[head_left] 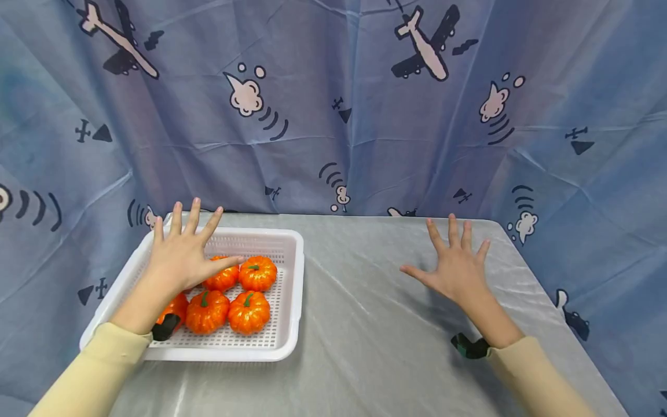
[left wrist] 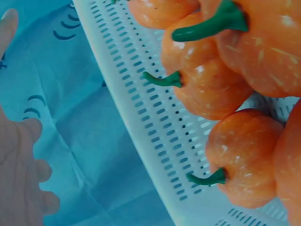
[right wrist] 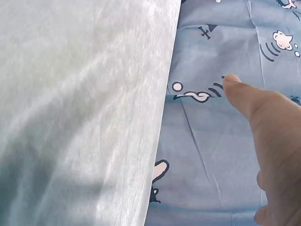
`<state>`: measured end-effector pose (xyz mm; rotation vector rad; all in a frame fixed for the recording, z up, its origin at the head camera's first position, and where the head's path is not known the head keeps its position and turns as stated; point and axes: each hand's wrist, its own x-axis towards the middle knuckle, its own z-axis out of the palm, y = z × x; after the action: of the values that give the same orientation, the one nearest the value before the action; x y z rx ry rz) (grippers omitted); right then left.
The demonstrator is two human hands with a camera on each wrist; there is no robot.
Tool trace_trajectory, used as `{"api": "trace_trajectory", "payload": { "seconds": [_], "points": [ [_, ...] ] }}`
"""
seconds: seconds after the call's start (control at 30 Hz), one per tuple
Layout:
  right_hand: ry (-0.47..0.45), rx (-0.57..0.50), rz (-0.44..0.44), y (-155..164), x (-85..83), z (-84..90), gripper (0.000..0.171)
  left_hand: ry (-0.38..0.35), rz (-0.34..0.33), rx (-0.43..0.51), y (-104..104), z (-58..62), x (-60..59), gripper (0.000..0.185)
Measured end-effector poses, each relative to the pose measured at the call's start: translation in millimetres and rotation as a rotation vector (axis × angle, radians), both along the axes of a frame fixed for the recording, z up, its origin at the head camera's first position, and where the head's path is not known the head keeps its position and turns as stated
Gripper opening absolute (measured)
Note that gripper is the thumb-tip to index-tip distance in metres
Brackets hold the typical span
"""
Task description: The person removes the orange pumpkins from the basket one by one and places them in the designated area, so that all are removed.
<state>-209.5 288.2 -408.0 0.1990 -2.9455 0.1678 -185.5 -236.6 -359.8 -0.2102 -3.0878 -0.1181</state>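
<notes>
In the head view my left hand point(head_left: 179, 258) is held above a white plastic basket point(head_left: 299, 289), its fingers spread and nothing in them. Several small orange pumpkins point(head_left: 249, 313) with green stems sit in the basket, some partly hidden by that hand and wrist. The left wrist view has the pumpkins point(left wrist: 244, 157) close up against the slotted basket wall point(left wrist: 129, 113), and part of the left hand point(left wrist: 21, 169) at the left edge. Over the right side of the table my right hand point(head_left: 458, 269) also has spread fingers and holds nothing; the right wrist view catches it point(right wrist: 277, 127) at the right edge.
A table with a pale grey cloth point(head_left: 354, 324) carries the basket on its left half. Behind and beside it hangs a blue curtain point(head_left: 312, 116) printed with airplanes and clouds. Dark wrist pieces point(head_left: 469, 346) are on both wrists.
</notes>
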Motion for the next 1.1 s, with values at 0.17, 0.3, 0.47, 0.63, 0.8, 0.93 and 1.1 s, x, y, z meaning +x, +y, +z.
{"api": "trace_trajectory", "payload": {
  "seconds": [0.17, 0.3, 0.47, 0.63, 0.8, 0.93, 1.1],
  "points": [
    [-0.001, -0.005, 0.011, -7.8, 2.4, 2.5, 0.124, 0.005, 0.010, 0.006, -1.0, 13.6, 4.9, 0.117],
    [0.004, -0.060, 0.023, -15.7, 1.7, 4.4, 0.123, 0.000, 0.002, 0.108, -10.1, 29.2, 11.9, 0.114],
    [-0.037, -0.283, 0.073, -29.8, -1.8, 4.5, 0.116, -0.030, -0.031, 0.271, -28.9, 50.2, 27.7, 0.098],
    [-0.117, -0.528, 0.125, -49.4, -3.8, 0.6, 0.100, 0.024, -0.061, 0.377, -46.1, 58.7, 53.5, 0.074],
    [-0.287, -0.855, 0.199, -78.9, -6.6, -3.3, 0.077, 0.109, -0.032, 0.396, -62.1, 48.9, 80.2, 0.068],
    [-0.363, -0.959, 0.258, -106.2, -7.3, -4.2, 0.069, 0.137, 0.003, 0.410, -73.1, 33.1, 95.6, 0.068],
    [-0.359, -0.964, 0.311, -135.3, -2.7, -8.2, 0.069, 0.181, 0.047, 0.470, -87.3, 8.6, 112.8, 0.068]
  ]
}}
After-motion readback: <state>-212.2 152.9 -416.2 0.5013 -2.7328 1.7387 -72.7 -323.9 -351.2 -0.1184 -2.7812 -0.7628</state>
